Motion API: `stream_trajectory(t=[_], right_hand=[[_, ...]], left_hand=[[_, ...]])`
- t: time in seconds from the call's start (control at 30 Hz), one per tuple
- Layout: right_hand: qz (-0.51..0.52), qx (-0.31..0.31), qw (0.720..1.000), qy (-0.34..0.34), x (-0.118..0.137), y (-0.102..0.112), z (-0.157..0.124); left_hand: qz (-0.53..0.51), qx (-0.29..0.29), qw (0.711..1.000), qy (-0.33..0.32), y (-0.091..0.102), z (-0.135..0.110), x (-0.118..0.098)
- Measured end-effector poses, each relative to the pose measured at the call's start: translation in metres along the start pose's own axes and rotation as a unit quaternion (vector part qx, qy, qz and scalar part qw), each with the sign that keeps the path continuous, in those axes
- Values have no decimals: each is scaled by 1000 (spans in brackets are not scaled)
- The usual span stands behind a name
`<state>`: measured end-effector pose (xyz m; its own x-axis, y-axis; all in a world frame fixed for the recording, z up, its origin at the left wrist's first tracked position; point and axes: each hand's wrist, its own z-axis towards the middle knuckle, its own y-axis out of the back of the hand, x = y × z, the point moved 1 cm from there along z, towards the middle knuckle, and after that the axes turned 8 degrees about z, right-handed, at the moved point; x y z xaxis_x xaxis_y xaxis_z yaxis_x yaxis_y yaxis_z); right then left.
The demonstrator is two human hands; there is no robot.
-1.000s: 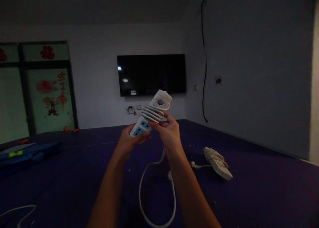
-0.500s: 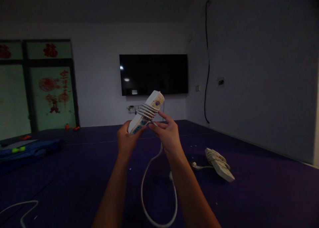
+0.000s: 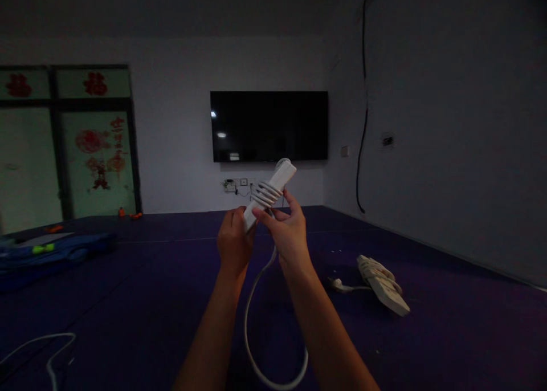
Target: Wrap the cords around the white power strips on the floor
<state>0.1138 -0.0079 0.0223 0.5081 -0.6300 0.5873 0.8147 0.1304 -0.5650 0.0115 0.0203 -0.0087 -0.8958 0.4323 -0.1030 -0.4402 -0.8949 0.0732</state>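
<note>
My left hand [image 3: 235, 243] is closed around the lower end of a white power strip [image 3: 284, 176], which is held tilted in front of me with a narrow side showing. Several turns of its white cord [image 3: 267, 194] wrap the strip's middle. My right hand [image 3: 290, 231] is closed on the cord beside these coils, its thumb against the strip. From there the cord hangs down in a long loop, partly hidden by my right forearm. A second power strip [image 3: 391, 297], wound with its own cord, lies at the right, its plug [image 3: 337, 284] pointing left.
The purple surface [image 3: 162, 311] stretches to the walls. Blue cloth [image 3: 81, 245] with a yellow-green item lies at the left. Another white cord [image 3: 51, 337] runs along the lower left. A television [image 3: 269, 126] hangs ahead, and a black cable [image 3: 364, 123] dangles on the right wall.
The power strip has been turned over, so its sockets and button no longer face me. My left hand has rolled with it. The view has shifted slightly left.
</note>
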Motion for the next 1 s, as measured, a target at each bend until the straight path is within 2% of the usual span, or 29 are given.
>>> stream_trajectory(t=[0.17, 0.37, 0.47, 0.57, 0.63, 0.7, 0.8, 0.9, 0.93, 1.0], right_hand=[[-1, -39, 998, 44, -2, 5, 3], [5, -42, 997, 65, 3, 3, 1], [11, -40, 996, 76, 7, 1, -2], [0, -34, 996, 84, 11, -2, -6], [-7, -27, 996, 89, 12, -3, -7], [-2, -22, 995, 93, 12, -4, -7], [17, -20, 995, 92, 11, -3, -4], [30, -4, 997, 70, 14, -2, -1], [29, 5, 998, 59, 16, -2, -1], [22, 20, 999, 37, 21, -2, -1]], left_hand=[[35, -17, 998, -52, -4, -3, -5], [-19, -28, 997, -75, -1, 3, -3], [-83, -32, 992, -85, 3, 4, -4], [-167, -27, 984, -46, 7, 6, -5], [-248, -11, 968, 32, 8, 8, -5], [-360, 30, 922, 142, 9, 12, -5], [-503, 165, 794, 299, 13, 18, -8], [-567, 282, 681, 368, 21, 22, -11], [-581, 297, 656, 380, 23, 23, -11], [-599, 296, 624, 404, 25, 24, -9]])
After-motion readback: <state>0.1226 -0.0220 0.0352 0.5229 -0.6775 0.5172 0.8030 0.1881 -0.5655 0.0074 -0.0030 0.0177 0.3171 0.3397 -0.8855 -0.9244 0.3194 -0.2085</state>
